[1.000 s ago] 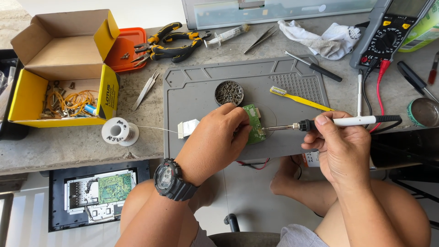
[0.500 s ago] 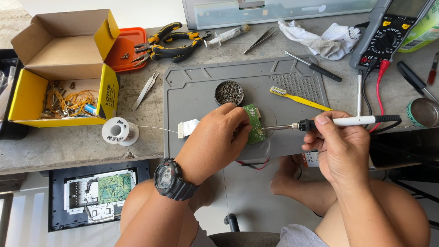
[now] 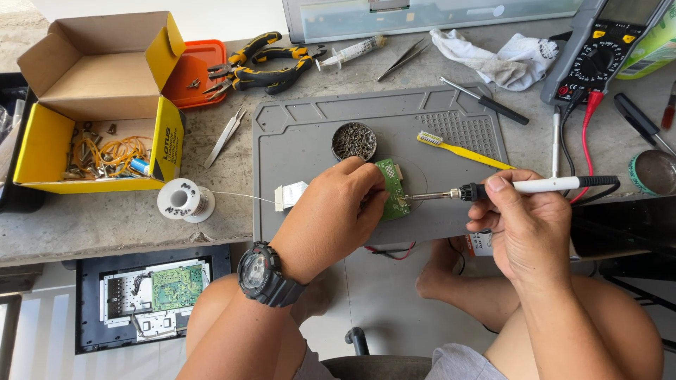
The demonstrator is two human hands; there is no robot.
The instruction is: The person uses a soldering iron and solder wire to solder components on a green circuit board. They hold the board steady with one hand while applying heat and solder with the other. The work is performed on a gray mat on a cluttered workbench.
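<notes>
My left hand (image 3: 336, 208) grips a small green circuit board (image 3: 391, 188) over the front of a grey work mat (image 3: 310, 134). It also seems to pinch thin solder wire that runs from a white spool (image 3: 184, 200) at the left. My right hand (image 3: 522, 222) holds a white-handled soldering iron (image 3: 542, 186) like a pen. Its metal tip touches the right edge of the board. A black watch sits on my left wrist.
On the mat lie a round tin of brass wool (image 3: 354, 140) and a yellow toothbrush (image 3: 465, 149). Pliers (image 3: 264, 67), tweezers (image 3: 225, 135), a syringe, a rag (image 3: 496, 55) and a multimeter (image 3: 602, 49) lie behind. An open yellow box (image 3: 98, 105) stands left. An opened device lies on the floor (image 3: 151, 292).
</notes>
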